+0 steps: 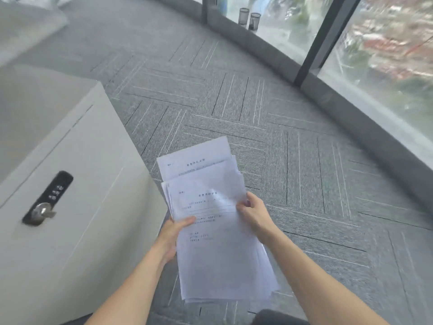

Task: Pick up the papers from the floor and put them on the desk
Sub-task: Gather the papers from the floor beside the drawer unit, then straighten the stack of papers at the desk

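A loose stack of white printed papers (218, 254) is held above the grey carpet in the lower middle of the head view. My left hand (171, 238) grips the stack's left edge, thumb on top. My right hand (254, 213) pinches the right edge of the top sheets. Further sheets (194, 158) stick out unevenly past the far end of the stack; whether they rest on the floor or belong to the held stack is unclear. The picture is motion-blurred.
A white cabinet (77, 184) with a black combination lock (48, 198) stands close on the left. A pale desk surface (21, 34) shows at the top left. A curved window wall (351, 109) runs along the right, with two mesh cups (249, 18) on its ledge.
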Motion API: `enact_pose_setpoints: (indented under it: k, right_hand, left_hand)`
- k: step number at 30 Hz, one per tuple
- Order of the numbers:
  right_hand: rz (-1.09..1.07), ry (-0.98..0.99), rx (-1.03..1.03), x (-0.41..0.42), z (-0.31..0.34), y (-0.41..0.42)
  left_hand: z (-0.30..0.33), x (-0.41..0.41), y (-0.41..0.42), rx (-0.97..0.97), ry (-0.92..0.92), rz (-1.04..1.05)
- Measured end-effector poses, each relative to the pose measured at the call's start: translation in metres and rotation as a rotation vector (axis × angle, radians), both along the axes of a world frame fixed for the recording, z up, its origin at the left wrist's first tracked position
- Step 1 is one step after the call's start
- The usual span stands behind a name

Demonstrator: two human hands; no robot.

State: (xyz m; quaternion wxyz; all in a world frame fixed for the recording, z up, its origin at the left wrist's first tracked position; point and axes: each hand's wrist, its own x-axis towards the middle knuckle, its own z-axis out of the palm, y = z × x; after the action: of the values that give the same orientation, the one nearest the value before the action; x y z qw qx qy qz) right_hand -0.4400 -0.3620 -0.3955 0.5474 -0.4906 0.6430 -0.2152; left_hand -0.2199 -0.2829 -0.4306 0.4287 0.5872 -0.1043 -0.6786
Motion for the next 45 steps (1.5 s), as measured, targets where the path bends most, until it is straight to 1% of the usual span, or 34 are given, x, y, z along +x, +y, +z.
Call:
enact_pose_setpoints:
  k: [3, 6, 9, 11, 13, 17, 22, 25, 28, 32, 34, 36, 40, 45]
  right_hand:
    - [-0.016, -0.105, -0.085, 0.000, 0.078, -0.002]
    - [-0.014, -0.213, -0.173, 0.003, 0.158, 0.001]
    - [0.036, -0.328, -0.304, 0.011, 0.244, 0.014]
    - [0.066, -0.372, -0.398, 0.019, 0.303, 0.027]
    - [0.087, -0.408, -0.489, 0.026, 0.361, 0.045]
    - [0.147, -0.504, -0.660, 0.042, 0.474, 0.094]
    - [0.251, -0.668, -0.811, 0.072, 0.600, 0.171]
    - [0.346, -0.786, -0.849, 0.101, 0.663, 0.221]
    - [0.466, -0.889, -0.869, 0.133, 0.719, 0.275]
    - [0.606, -0.978, -0.879, 0.183, 0.769, 0.339]
    - [0.663, -1.007, -0.856, 0.213, 0.781, 0.366]
    - [0.691, -1.027, -0.819, 0.245, 0.783, 0.388]
    - [0.752, -1.012, -0.759, 0.315, 0.762, 0.421]
    - [0.829, -1.008, -0.672, 0.391, 0.706, 0.443]
  left_hand:
    - [0.072, 0.009, -0.004, -0.056, 0.020, 0.002]
    - [0.160, 0.016, -0.004, -0.128, -0.011, 0.022]
    - [0.254, 0.019, 0.010, -0.254, 0.019, -0.003]
    - [0.317, 0.021, 0.026, -0.344, -0.014, -0.014]
    - [0.375, 0.026, 0.046, -0.421, -0.088, -0.003]
    - [0.493, 0.043, 0.104, -0.594, -0.321, 0.077]
    - [0.640, 0.062, 0.219, -0.793, -0.641, 0.210]
    - [0.709, 0.075, 0.294, -0.888, -0.775, 0.319]
    - [0.763, 0.085, 0.366, -0.943, -0.876, 0.458]
    - [0.809, 0.103, 0.445, -0.912, -0.916, 0.733]
    - [0.819, 0.113, 0.478, -0.884, -0.936, 0.858]
    - [0.818, 0.125, 0.506, -0.877, -0.953, 0.937]
    - [0.795, 0.160, 0.550, -0.829, -0.982, 1.029]
    - [0.737, 0.218, 0.576, -0.732, -0.982, 1.149]
